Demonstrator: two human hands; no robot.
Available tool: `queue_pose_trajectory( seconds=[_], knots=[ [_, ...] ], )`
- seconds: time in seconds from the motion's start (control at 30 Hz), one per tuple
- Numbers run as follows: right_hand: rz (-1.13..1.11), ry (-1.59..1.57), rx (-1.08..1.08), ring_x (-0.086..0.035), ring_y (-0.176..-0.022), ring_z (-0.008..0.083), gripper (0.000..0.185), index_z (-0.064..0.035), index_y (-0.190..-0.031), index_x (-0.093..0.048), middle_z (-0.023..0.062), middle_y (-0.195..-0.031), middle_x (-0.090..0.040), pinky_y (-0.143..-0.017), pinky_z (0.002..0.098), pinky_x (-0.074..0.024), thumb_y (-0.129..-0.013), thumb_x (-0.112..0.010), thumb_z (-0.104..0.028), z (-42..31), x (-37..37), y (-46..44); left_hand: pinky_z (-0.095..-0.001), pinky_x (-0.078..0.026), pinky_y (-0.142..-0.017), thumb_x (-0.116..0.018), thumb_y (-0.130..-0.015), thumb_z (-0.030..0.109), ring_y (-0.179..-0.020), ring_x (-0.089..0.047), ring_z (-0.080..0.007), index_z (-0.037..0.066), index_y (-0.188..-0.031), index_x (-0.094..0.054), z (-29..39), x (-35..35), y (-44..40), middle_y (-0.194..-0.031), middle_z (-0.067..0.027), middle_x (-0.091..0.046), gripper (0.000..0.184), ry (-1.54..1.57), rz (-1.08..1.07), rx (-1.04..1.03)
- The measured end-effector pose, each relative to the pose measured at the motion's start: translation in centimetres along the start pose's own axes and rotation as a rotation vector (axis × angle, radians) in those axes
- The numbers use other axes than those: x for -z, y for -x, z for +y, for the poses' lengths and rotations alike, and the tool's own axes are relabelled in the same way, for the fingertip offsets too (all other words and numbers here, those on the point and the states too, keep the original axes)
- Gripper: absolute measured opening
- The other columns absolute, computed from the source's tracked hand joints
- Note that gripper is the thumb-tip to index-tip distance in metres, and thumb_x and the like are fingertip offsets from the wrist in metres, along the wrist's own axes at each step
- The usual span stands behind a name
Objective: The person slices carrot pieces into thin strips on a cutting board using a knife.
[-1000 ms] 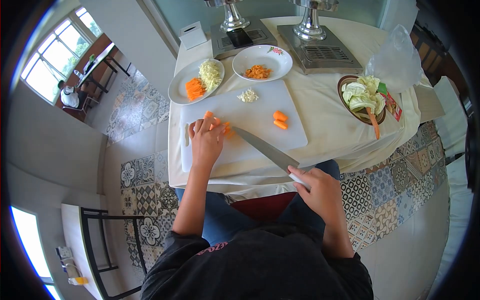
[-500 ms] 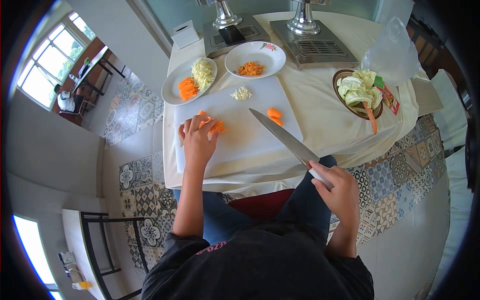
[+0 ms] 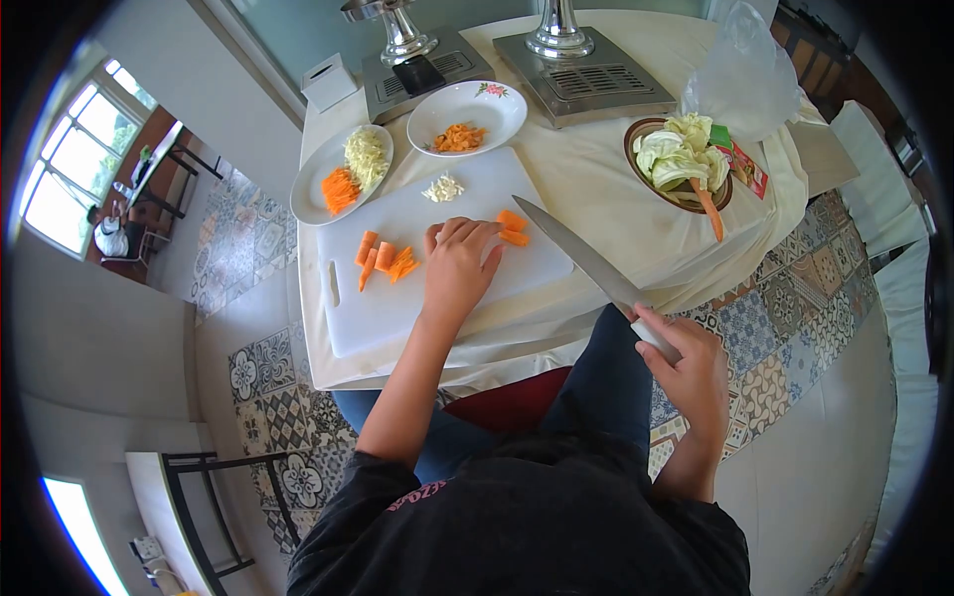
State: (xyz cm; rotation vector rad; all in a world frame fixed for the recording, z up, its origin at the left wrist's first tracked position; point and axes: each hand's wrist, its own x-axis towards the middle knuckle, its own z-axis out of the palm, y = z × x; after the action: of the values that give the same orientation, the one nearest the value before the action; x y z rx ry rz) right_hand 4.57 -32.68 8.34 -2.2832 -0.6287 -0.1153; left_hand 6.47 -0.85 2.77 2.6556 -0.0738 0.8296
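On the cutting board (image 3: 368, 323), the left hand (image 3: 455, 260), fingers spread, is shifting from cut carrot (image 3: 402, 265) to carrot chunks (image 3: 512, 220) (contact unclear); cutting is apparently pausing, right hand (image 3: 691, 363) gripping the knife (image 3: 581, 250).

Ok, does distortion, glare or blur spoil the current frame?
Head view: strong fisheye curving, with black corners; head view: the lower-left window is blown out white with a blue fringe, and the chrome pedestal glints; head view: the cutting board, knife and left hand remain readable.
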Motion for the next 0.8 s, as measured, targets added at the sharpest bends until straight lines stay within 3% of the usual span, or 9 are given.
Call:
queue_pose_trajectory(
  seconds=[0.23,0.33,0.43,0.63,0.8],
  knots=[
    [-0.007,0.010,0.001,-0.065,-0.070,0.0308,0.048,-0.0177,-0.127,-0.071,0.0117,-0.080,-0.066,-0.063,0.0385,-0.0503,-0.079,-0.077,-0.010,0.3,-0.1,-0.1,-0.0430,-0.039,-0.097,-0.077,-0.080,0.008,-0.096,-0.064,-0.0241,0.011,-0.109,-0.068,0.0,-0.8,-0.9,-0.088,-0.0013,-0.072,0.030,0.084,-0.084,0.120],
    [-0.021,0.014,-0.017,-0.065,-0.071,0.0314,0.050,-0.0183,-0.128,-0.070,0.0120,-0.079,-0.066,-0.064,0.0391,-0.0507,-0.079,-0.078,-0.011,0.4,-0.1,0.0,-0.0425,-0.041,-0.095,-0.075,-0.081,0.006,-0.092,-0.064,-0.0246,0.012,-0.109,-0.067,-0.5,0.4,-0.4,-0.083,-0.0008,-0.071,0.029,0.158,-0.112,0.066],
    [-0.028,0.020,-0.026,-0.064,-0.070,0.0316,0.051,-0.0188,-0.129,-0.070,0.0123,-0.078,-0.064,-0.063,0.0395,-0.0504,-0.079,-0.078,-0.012,0.5,-0.2,0.0,-0.0411,-0.042,-0.092,-0.072,-0.082,0.004,-0.090,-0.063,-0.0247,0.011,-0.100,-0.068,-0.8,2.5,0.7,-0.083,-0.0014,-0.071,0.020,0.198,-0.164,0.146],
    [-0.049,0.006,0.022,-0.060,-0.066,0.0321,0.049,-0.0198,-0.129,-0.070,0.0113,-0.074,-0.061,-0.062,0.0407,-0.0489,-0.081,-0.077,-0.016,0.6,-1.3,-0.3,-0.0402,-0.043,-0.090,-0.068,-0.082,0.002,-0.091,-0.061,-0.0247,0.008,-0.082,-0.070,-2.7,4.5,1.6,-0.085,-0.0016,-0.070,0.006,0.104,-0.265,0.109],
    [-0.108,0.004,0.017,-0.060,-0.067,0.0320,0.048,-0.0209,-0.130,-0.069,0.0110,-0.074,-0.061,-0.063,0.0407,-0.0490,-0.083,-0.075,-0.017,-0.4,-1.6,-0.2,-0.0393,-0.044,-0.090,-0.069,-0.085,0.004,-0.094,-0.061,-0.0257,0.008,-0.090,-0.073,-2.3,3.5,2.1,-0.093,-0.0035,-0.070,0.008,0.067,-0.145,0.062]
  ],
)
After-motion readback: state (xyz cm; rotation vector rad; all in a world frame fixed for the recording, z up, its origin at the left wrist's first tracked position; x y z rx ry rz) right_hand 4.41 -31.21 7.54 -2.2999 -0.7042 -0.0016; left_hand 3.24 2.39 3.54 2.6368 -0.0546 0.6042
